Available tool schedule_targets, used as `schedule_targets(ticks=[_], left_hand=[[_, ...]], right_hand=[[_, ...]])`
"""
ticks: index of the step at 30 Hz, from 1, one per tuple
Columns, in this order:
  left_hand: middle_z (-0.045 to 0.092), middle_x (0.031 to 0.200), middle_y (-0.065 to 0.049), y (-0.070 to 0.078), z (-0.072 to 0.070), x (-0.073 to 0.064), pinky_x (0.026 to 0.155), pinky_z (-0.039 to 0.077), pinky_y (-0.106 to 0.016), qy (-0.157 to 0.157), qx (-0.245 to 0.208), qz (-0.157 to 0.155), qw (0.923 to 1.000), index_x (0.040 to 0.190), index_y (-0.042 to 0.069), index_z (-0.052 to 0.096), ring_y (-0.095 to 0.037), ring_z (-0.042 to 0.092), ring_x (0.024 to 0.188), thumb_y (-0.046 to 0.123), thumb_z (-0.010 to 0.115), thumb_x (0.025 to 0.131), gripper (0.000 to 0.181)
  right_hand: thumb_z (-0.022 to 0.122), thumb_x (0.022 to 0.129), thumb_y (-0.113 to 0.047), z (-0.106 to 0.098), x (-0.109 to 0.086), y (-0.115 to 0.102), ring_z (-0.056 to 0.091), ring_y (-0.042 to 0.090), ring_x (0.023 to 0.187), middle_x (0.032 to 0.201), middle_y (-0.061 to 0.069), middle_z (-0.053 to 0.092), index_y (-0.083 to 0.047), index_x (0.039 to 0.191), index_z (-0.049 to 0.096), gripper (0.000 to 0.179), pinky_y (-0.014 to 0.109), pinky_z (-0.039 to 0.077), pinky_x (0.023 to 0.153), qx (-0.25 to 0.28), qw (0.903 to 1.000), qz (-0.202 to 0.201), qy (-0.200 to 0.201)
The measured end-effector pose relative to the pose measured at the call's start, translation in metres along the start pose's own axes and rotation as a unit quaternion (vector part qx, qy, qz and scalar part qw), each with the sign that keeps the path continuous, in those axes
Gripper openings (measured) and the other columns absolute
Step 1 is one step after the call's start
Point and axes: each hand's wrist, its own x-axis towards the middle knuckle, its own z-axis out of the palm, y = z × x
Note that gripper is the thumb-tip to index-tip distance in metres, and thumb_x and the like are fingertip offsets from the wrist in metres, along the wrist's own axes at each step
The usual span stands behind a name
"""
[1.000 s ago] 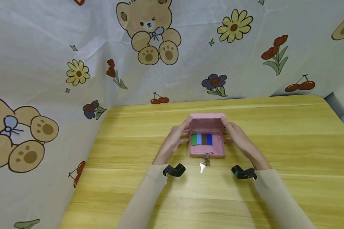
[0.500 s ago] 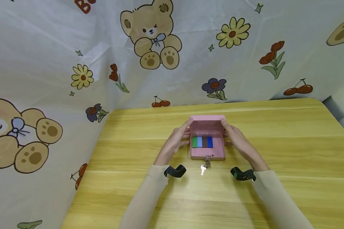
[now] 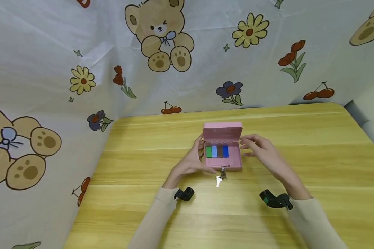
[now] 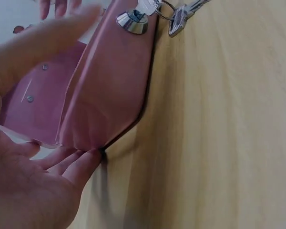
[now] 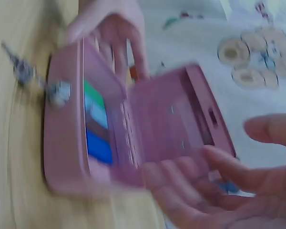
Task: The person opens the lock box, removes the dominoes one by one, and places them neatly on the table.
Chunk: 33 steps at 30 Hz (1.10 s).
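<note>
A pink metal cash box (image 3: 239, 162) stands on the table with its lid (image 3: 222, 132) raised. Inside it, at the left, lie several coloured rectangular blocks side by side: a green block (image 3: 208, 151), a light blue block (image 3: 214, 151), a brown block (image 3: 219, 151) and a dark blue block (image 3: 225, 151). A key sits in the front lock (image 4: 133, 22), and a second key (image 3: 218, 181) hangs from its ring. My left hand (image 3: 190, 160) touches the box's left side, thumb stretched along the front. My right hand (image 3: 264, 151) is beside the right side, fingers loosely bent, holding nothing.
The wooden table (image 3: 137, 204) stretches around the box on all sides. A white cloth (image 3: 205, 83) printed with bears and flowers hangs behind and to the left. Black camera straps (image 3: 184, 194) are on both wrists.
Both hands have left the lid, which now leans further back. The left thumb has come down to the box's front edge, and the right hand has drawn away to the right.
</note>
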Motion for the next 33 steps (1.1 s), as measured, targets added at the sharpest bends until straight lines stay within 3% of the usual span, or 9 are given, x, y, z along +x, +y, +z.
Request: schedule_targets(ticks=[3, 6, 14, 25, 30, 33], left_hand=[[0.021, 0.168, -0.021, -0.003, 0.001, 0.001, 0.127, 0.031, -0.046, 0.000, 0.006, 0.011, 0.9999, 0.168, 0.017, -0.009, -0.038, 0.027, 0.154, -0.013, 0.092, 0.064, 0.148], [0.026, 0.165, -0.021, -0.008, 0.000, 0.003, 0.126, 0.035, -0.046, 0.006, -0.001, 0.018, 0.9998, 0.168, 0.017, -0.007, -0.040, 0.031, 0.152, -0.017, 0.089, 0.063, 0.146], [0.031, 0.164, -0.017, -0.012, -0.001, 0.003, 0.124, 0.037, -0.039, 0.003, -0.013, 0.023, 0.9997, 0.169, 0.020, 0.003, -0.036, 0.031, 0.153, -0.020, 0.087, 0.064, 0.141], [0.032, 0.164, -0.015, -0.013, -0.004, 0.004, 0.123, 0.038, -0.039, 0.005, -0.014, 0.018, 0.9997, 0.169, 0.022, 0.005, -0.033, 0.031, 0.153, -0.020, 0.087, 0.065, 0.139], [0.033, 0.163, -0.013, -0.014, -0.005, 0.004, 0.123, 0.039, -0.038, 0.008, -0.016, 0.014, 0.9997, 0.169, 0.022, 0.005, -0.032, 0.031, 0.153, -0.020, 0.087, 0.064, 0.140], [0.034, 0.163, -0.013, -0.014, -0.005, 0.004, 0.123, 0.039, -0.037, 0.010, -0.015, 0.016, 0.9997, 0.169, 0.023, 0.006, -0.031, 0.032, 0.153, -0.020, 0.088, 0.064, 0.140]], right_hand=[[0.039, 0.115, -0.032, 0.013, 0.004, -0.008, 0.050, 0.050, 0.135, 0.150, 0.036, 0.044, 0.013, 0.153, 0.037, 0.059, 0.059, 0.050, 0.111, -0.012, 0.9965, 0.029, -0.077], [0.036, 0.115, -0.031, 0.028, 0.015, -0.010, 0.041, 0.054, 0.141, 0.155, 0.038, 0.038, 0.014, 0.156, 0.029, 0.061, 0.066, 0.040, 0.117, -0.015, 0.9917, 0.064, -0.110], [0.035, 0.114, -0.028, 0.048, 0.036, -0.014, 0.046, 0.051, 0.139, 0.154, 0.037, 0.039, 0.016, 0.155, 0.029, 0.061, 0.064, 0.042, 0.117, -0.078, 0.9892, 0.109, -0.058], [0.033, 0.113, -0.020, 0.055, 0.042, -0.012, 0.048, 0.049, 0.136, 0.153, 0.037, 0.040, 0.018, 0.153, 0.031, 0.056, 0.061, 0.047, 0.114, -0.063, 0.9903, 0.116, -0.042], [0.033, 0.112, -0.018, 0.058, 0.043, -0.010, 0.051, 0.042, 0.123, 0.146, 0.035, 0.046, 0.019, 0.151, 0.035, 0.053, 0.052, 0.052, 0.104, -0.062, 0.9911, 0.116, -0.023], [0.034, 0.111, -0.016, 0.061, 0.043, -0.009, 0.050, 0.040, 0.123, 0.145, 0.035, 0.047, 0.018, 0.149, 0.039, 0.051, 0.052, 0.051, 0.107, -0.057, 0.9917, 0.115, -0.006]])
